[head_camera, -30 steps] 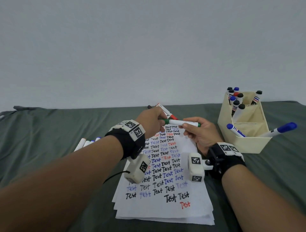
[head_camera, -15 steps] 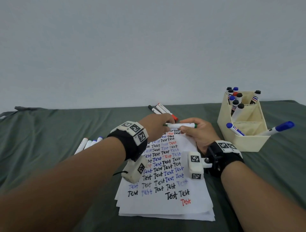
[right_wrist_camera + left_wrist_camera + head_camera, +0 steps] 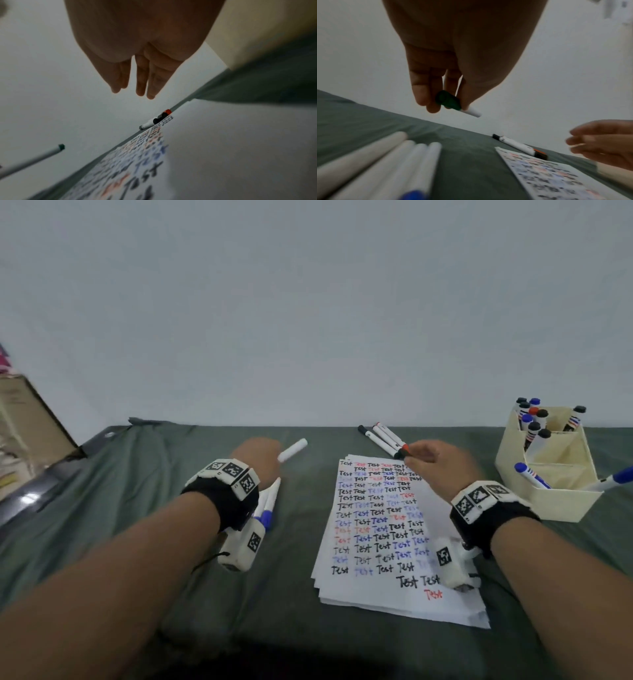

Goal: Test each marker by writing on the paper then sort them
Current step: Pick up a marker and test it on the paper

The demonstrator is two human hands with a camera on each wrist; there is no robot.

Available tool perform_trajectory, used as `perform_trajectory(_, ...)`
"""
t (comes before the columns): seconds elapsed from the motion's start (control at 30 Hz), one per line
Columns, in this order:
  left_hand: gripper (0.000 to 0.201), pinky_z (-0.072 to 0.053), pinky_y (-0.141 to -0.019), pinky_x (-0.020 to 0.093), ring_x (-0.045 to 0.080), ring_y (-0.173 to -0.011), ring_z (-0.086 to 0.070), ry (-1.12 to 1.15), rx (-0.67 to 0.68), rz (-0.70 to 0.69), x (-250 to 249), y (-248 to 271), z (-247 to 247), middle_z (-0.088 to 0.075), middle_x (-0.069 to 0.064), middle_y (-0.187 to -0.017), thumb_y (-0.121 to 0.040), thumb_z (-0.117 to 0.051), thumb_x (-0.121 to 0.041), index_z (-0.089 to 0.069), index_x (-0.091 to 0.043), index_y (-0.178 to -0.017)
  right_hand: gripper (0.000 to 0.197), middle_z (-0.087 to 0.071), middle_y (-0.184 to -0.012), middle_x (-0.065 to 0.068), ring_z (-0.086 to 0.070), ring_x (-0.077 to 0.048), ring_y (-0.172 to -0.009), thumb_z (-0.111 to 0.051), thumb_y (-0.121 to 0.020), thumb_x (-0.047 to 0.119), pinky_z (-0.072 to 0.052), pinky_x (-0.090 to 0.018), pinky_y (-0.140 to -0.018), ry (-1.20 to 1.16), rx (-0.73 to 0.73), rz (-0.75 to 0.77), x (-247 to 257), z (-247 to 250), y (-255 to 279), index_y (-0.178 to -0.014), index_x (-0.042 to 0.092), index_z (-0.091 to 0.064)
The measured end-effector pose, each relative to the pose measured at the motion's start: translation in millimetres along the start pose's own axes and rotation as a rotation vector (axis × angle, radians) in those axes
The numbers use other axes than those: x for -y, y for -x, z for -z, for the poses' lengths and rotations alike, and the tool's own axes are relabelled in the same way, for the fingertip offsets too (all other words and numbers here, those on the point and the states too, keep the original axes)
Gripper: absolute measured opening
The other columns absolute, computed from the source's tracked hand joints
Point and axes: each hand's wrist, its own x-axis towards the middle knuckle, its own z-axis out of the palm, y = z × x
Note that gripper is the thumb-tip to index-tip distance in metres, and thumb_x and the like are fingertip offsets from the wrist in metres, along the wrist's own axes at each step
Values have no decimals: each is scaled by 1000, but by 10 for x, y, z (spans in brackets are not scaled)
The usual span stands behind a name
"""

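My left hand (image 3: 270,455) hovers left of the paper and grips a green-capped white marker (image 3: 293,450); in the left wrist view its fingertips pinch the green cap (image 3: 447,100). Below it lies a row of white markers (image 3: 269,501), some with blue caps. The paper (image 3: 376,525), covered with "Test" in black, blue and red, lies mid-table. My right hand (image 3: 412,455) is at the paper's top edge with straight fingers (image 3: 142,86) and holds nothing. Just beyond its fingertips lie three markers (image 3: 382,438), black- and red-capped.
A cream divided organizer (image 3: 565,508) stands at the right with several sorted markers; two blue-capped ones (image 3: 532,475) lean in its front compartment. A cardboard box (image 3: 24,422) sits at the far left. Green cloth (image 3: 137,508) covers the table, with a wall behind.
The hands have parted. My right hand let go of the green marker and moved toward the three markers. My left hand carried the green marker left, over the row of markers.
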Motion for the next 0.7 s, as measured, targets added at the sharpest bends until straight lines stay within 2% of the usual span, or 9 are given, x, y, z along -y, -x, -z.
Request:
perform_trajectory(0.07,18,-49,-74,33,27,-89,-62,3,23,97,274,109,-39,-68,8,-100,-91,-57,-21,-69,-12,-101,33,-68,-123,8,-63,-11,-104,-71,-93,36,-46,-22,-86,246,135,13,79,32,49,-126,30,-67)
perform_trajectory(0.1,19,-47,-70,31,27,-85,-62,8,29,136,380,168,-70,-67,6,-94,-92,-58,-25,-70,-12,-98,38,-65,-131,5,-62,-16,-112,-71,-93,39,-47,-28,-93,334,204,15,98,31,70,-130,32,-64)
perform_trajectory(0.2,23,-43,-63,28,26,-75,-58,20,34,221,534,333,-192,-62,5,-80,-90,-60,-33,-69,-12,-85,52,-53,-149,1,-53,-22,-130,-69,-93,47,-41,-34,-106,538,372,16,107,-26,151,-141,36,-54)
perform_trajectory(0.27,18,-42,-60,28,26,-71,-57,34,44,244,535,403,-280,-60,5,-72,-85,-61,-26,-68,-10,-78,62,-45,-156,2,-44,-21,-140,-68,-92,52,-36,-37,-114,616,455,6,96,-97,217,-147,36,-47)
perform_trajectory(0.33,12,-42,-61,28,26,-71,-58,53,50,248,504,432,-366,-63,6,-75,-81,-60,-19,-68,-10,-80,65,-41,-159,2,-40,-22,-144,-67,-92,55,-33,-38,-117,642,492,1,87,-152,278,-150,34,-45)
perform_trajectory(0.4,16,-42,-67,28,27,-84,-61,107,55,235,482,428,-474,-68,9,-97,-82,-58,-17,-65,-12,-96,64,-40,-159,2,-40,-22,-144,-65,-93,55,-32,-38,-117,632,490,2,89,-166,326,-150,34,-45)
perform_trajectory(0.47,39,-42,-76,29,26,-102,-61,186,61,245,471,401,-587,-64,5,-117,-83,-59,-21,-57,-20,-121,63,-40,-159,1,-40,-22,-143,-64,-94,54,-33,-38,-116,623,490,2,89,-163,365,-150,33,-45)
perform_trajectory(0.6,57,-50,-82,34,27,-98,-62,247,41,243,471,359,-706,-63,1,-115,-81,-53,-28,-43,-32,-136,63,-41,-158,0,-41,-23,-143,-63,-95,55,-35,-38,-115,634,488,11,78,-162,415,-151,32,-44)
perform_trajectory(0.7,66,-48,-84,33,28,-104,-60,232,84,236,496,373,-761,-60,3,-127,-87,-46,-31,-28,-45,-150,65,-41,-158,1,-41,-21,-142,-61,-94,58,-35,-39,-116,646,495,22,59,-134,429,-151,33,-43)
